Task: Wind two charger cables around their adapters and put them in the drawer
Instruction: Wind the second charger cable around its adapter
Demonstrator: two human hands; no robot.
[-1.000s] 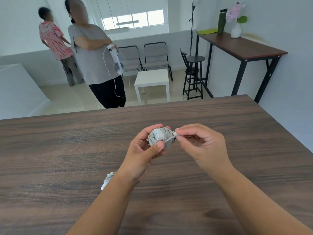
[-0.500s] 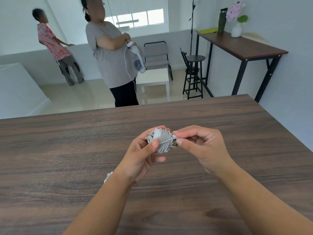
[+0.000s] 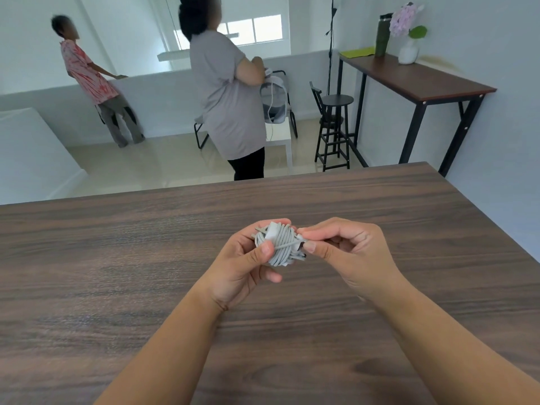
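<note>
Item one: the charger adapter (image 3: 273, 232), white, almost wholly buried under turns of its grey cable (image 3: 281, 247). We hold the bundle in the air above the dark wood-grain surface (image 3: 117, 258), over its middle and nearer the far edge than the near one.

Item two: our left hand (image 3: 244, 260). It grips the wound bundle, thumb pressed across the front of the coils and fingers curled round behind them; one fingertip shows above the top of the bundle.

Item three: our right hand (image 3: 347, 252), just right of the bundle. Its thumb and forefinger pinch the loose end of the cable, which runs as a single strand slantwise across the front of the coils, from under our left thumb to the pinch. The remaining fingers are curled in toward the palm. A small dark tip pokes out at the lower right of the bundle; we cannot tell what part it is.

Item four, beyond the far edge of the surface: a person in a grey shirt (image 3: 228, 95) stands on the pale floor, arm bent, with a white corded object at the chest that is too blurred to name. Farther left, a person in a red patterned shirt (image 3: 87, 74) leans at a low wall.

Item five, right of the surface along the wall: a tall side table (image 3: 423, 80) bearing a dark bottle (image 3: 383, 35) and a white vase of flowers (image 3: 408, 49), with a black stool (image 3: 336, 124) beside it.
</note>
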